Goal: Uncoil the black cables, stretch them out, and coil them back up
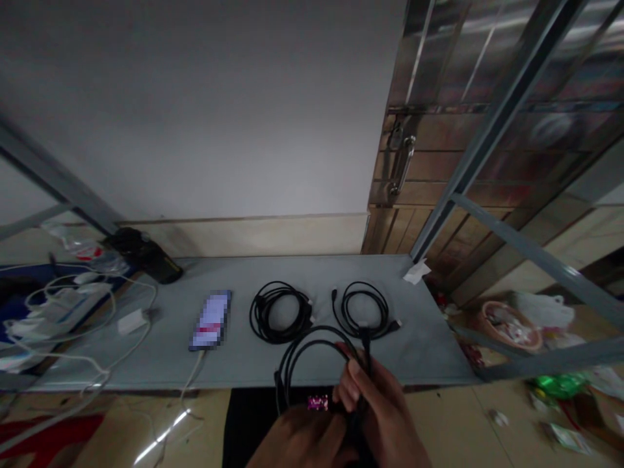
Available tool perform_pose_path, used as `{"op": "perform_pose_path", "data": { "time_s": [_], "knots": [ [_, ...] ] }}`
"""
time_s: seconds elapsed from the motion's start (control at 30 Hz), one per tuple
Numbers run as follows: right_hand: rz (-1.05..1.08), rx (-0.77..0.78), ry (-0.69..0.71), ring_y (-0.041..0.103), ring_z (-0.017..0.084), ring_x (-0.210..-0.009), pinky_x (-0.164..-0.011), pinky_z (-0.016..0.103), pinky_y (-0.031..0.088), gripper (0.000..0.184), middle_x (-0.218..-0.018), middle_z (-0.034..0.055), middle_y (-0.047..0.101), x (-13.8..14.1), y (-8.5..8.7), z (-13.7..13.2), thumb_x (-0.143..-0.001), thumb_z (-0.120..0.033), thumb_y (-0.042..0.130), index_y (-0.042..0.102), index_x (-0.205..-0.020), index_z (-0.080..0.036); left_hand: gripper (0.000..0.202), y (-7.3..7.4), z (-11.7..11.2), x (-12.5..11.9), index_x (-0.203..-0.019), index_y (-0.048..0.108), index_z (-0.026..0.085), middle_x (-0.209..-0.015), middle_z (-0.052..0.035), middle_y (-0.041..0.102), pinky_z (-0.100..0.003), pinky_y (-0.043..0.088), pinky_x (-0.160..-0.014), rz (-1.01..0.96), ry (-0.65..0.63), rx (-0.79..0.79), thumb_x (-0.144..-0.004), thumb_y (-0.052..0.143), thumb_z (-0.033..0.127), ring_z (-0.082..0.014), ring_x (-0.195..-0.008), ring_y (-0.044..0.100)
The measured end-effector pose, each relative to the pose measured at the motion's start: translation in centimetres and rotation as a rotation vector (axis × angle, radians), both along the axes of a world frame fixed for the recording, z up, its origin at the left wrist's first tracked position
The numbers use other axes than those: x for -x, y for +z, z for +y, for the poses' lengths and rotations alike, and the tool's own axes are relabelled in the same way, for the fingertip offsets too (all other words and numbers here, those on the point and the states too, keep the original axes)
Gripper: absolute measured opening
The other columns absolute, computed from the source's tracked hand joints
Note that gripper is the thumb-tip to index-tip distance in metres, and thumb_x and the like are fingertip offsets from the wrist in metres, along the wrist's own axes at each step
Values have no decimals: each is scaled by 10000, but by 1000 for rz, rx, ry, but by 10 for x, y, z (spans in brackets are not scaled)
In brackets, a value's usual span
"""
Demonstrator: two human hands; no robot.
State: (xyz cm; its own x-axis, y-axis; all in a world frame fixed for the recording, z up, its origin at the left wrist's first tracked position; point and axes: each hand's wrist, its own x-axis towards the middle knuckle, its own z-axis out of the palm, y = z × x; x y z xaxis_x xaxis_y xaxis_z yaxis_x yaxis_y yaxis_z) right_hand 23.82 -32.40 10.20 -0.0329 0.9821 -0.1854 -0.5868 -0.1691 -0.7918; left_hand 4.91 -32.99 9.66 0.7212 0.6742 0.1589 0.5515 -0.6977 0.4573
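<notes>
Light is dim and greyish, the wall (234,130) darkening upward. A white glare streaks the floor (214,429) below the table's (433,351) front edge, towards its left corner; past the right back corner, the door (439,166) gleams. The left hand (299,439) and right hand (387,409) look dusky. Outer areas stretch and soften; the phone (211,320) screen is pixelated.

The one camera sits on a person's head, near the gray table (322,270), looking forward and down.
</notes>
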Motion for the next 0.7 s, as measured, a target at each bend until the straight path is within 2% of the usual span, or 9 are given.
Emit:
{"op": "perform_pose_path", "data": {
  "time_s": [0.07,0.13,0.2,0.27,0.4,0.5,0.6,0.7],
  "knots": [
    [52,10,18,443,107,-598,-650,297,535,468,-742,-67,479,3,3,17,-955,-655,856,787,-1150,-236,270,11,19,8,-1295,754,250,-1043,-87,842,-437,632,-985,113,-8,-184,-1051,674,168,-305,-966,812],
    [62,-17,37,383,94,-584,-631,298,542,490,-755,-81,442,9,-2,37,-964,-671,841,779,-1170,-230,261,19,43,26,-1203,773,216,-985,-80,806,-490,578,-1103,201,6,-363,-1046,613,82,-303,-1035,785],
    [53,-42,58,429,103,-595,-674,328,581,549,-748,-87,437,19,-14,61,-950,-705,837,765,-1196,-219,335,20,68,48,-1165,791,218,-1049,-80,798,-509,514,-1184,237,14,-489,-1020,577,5,-293,-1121,758],
    [-15,-64,96,542,131,-633,-761,380,620,616,-748,-79,484,31,-29,86,-925,-759,823,740,-1176,-203,455,16,91,70,-1213,809,254,-1148,-81,794,-549,433,-1254,265,85,-545,-990,553,-49,-300,-1246,714],
    [-297,-99,148,731,235,-795,-826,419,625,712,-820,-3,659,52,-56,132,-892,-870,743,682,-1124,-199,599,-5,125,99,-1326,818,304,-1195,-82,772,-543,386,-1285,299,173,-507,-961,538,-79,-300,-1328,655],
    [-408,-109,127,759,297,-954,-910,449,620,688,-931,63,738,58,-72,147,-879,-828,789,678,-1144,-203,618,-24,140,110,-1432,778,343,-1211,-81,751,-533,435,-1253,328,179,-425,-994,546,-26,-296,-1335,630],
    [-581,-178,35,708,340,-1210,-1039,497,611,588,-1237,140,724,54,-77,137,-950,-695,796,683,-1278,-220,633,-44,147,116,-1479,750,351,-1203,-75,737,-516,496,-1205,288,195,-358,-1001,541,-7,-287,-1318,624],
    [-769,-245,-66,635,358,-1374,-1112,535,596,639,-1475,192,641,40,-61,107,-1017,-592,753,599,-1529,-242,665,-61,149,121,-1485,748,327,-1228,-80,732,-489,542,-1168,201,223,-283,-962,547,-32,-278,-1279,642]
  ]
}}
